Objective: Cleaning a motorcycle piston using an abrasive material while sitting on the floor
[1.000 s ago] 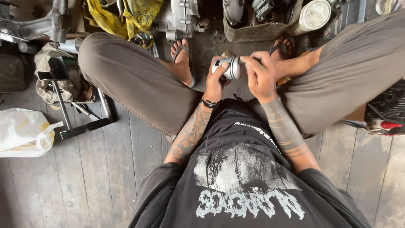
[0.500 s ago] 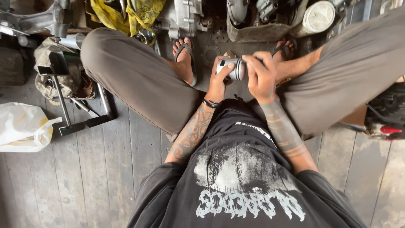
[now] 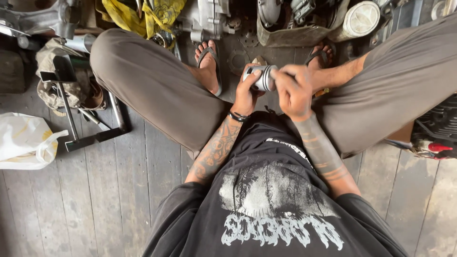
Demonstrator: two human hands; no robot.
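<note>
I sit on a wooden floor with my knees spread wide. My left hand (image 3: 246,93) grips a silver metal piston (image 3: 259,77) from the left side, holding it on its side above the floor between my legs. My right hand (image 3: 294,90) closes over the piston's right end, its fingers curled around the grooved rim. The right hand hides that end of the piston. A black band sits on my left wrist.
Engine parts (image 3: 209,19), a yellow cloth (image 3: 143,14) and a round white cover (image 3: 359,19) lie beyond my sandalled feet. A black metal stand (image 3: 90,138) and a white plastic bag (image 3: 24,140) are on the floor at left. A dark engine with a red part (image 3: 438,135) is at right.
The view has shifted slightly. Both hands stay on the piston, and the right hand has moved a little around its rim.
</note>
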